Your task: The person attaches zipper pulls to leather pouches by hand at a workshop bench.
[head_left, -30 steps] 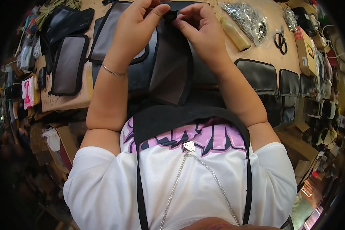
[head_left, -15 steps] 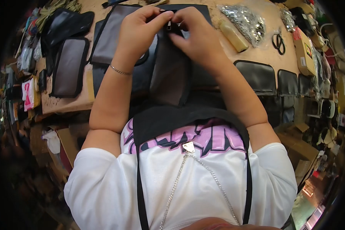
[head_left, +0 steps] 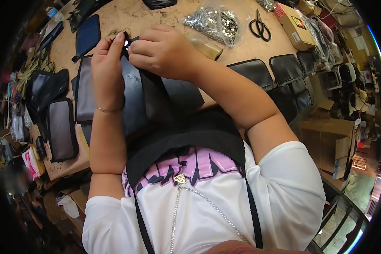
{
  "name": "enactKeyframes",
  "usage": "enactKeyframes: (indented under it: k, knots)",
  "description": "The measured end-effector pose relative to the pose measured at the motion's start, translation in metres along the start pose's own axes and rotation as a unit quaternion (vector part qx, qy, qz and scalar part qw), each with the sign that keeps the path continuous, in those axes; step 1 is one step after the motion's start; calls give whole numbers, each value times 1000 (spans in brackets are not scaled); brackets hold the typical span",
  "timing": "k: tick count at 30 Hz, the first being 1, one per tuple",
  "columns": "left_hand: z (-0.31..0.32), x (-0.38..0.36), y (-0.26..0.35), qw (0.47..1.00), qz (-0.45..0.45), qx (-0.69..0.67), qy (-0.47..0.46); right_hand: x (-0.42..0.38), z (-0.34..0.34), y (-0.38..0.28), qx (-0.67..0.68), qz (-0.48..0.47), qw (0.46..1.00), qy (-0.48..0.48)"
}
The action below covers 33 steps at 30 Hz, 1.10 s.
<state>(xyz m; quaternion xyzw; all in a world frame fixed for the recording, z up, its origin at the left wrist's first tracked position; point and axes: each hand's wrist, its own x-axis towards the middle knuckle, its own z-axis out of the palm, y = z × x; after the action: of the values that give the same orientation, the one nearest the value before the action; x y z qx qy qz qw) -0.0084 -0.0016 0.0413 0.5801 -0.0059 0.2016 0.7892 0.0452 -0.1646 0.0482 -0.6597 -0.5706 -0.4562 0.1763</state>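
My left hand point(head_left: 109, 72) pinches the upper end of a black pouch point(head_left: 154, 93), thumb uppermost, with a small shiny metal piece point(head_left: 126, 42) beside the thumb. Close on its right, my right hand point(head_left: 163, 51) has its fingers curled at the same end; the fingertips are partly hidden. From the hands the dark pouch hangs down toward my apron. Under it lie dark flat sheets point(head_left: 184, 91) and a grey-faced panel point(head_left: 84, 91).
Clear bags of metal pieces point(head_left: 213, 23), a yellowish bottle point(head_left: 209, 47) and black scissors point(head_left: 260, 29) lie beyond my right hand. Black pouches point(head_left: 252, 73) line the right edge, near a cardboard box point(head_left: 295, 27). A grey pouch point(head_left: 63, 127) lies at left.
The view has turned, so the table items appear shifted. Both hands, still together at the pouch's end, now appear further left and slightly lower, with the right hand's back more visible.
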Motion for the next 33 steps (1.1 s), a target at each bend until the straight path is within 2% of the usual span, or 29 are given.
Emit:
enactKeyframes:
  k: [3,4,7,8,10,11,13,14,17,24,26,27,29,30,32,33]
  knots:
    - [11,9,-20,999,31,-40,1,-8,-1,7,-4,12,1000,3]
    - [15,12,-25,998,14,-62,9,-11,-3,10,-10,8,1000,-10]
    - [20,29,-39,992,-95,-72,38,-22,-7,27,-3,-8,996,-89]
    - [24,35,-42,987,-132,-76,41,-24,-8,40,-6,-39,994,-104]
    - [29,51,-42,975,-217,-38,26,-29,3,64,13,-37,995,-96]
    - [38,54,-41,978,-201,-1,51,-29,6,72,8,-35,995,-89]
    - [36,62,-51,982,-161,101,-7,-28,10,68,-6,36,997,-71]
    - [37,62,-57,986,-141,81,-25,-30,13,66,-13,73,995,-64]
    - [35,63,-73,987,-142,71,-3,-42,21,59,-13,103,993,-58]
    - [47,60,-96,981,-178,-8,77,-67,22,39,37,132,985,-102]
    - [45,55,-96,983,-173,-17,66,-68,19,42,49,148,982,-104]
    - [46,52,-92,984,-168,-22,60,-66,15,41,53,187,976,-98]
    - [45,32,-71,989,-144,-11,22,-59,0,30,60,266,958,-83]
    - [42,17,-58,991,-135,-4,4,-53,-14,22,100,345,928,-98]
    - [29,-14,-34,981,-181,10,-71,-41,-50,4,264,455,839,-139]
    - [25,-36,-23,982,-168,21,-88,-40,-65,-5,344,504,776,-158]
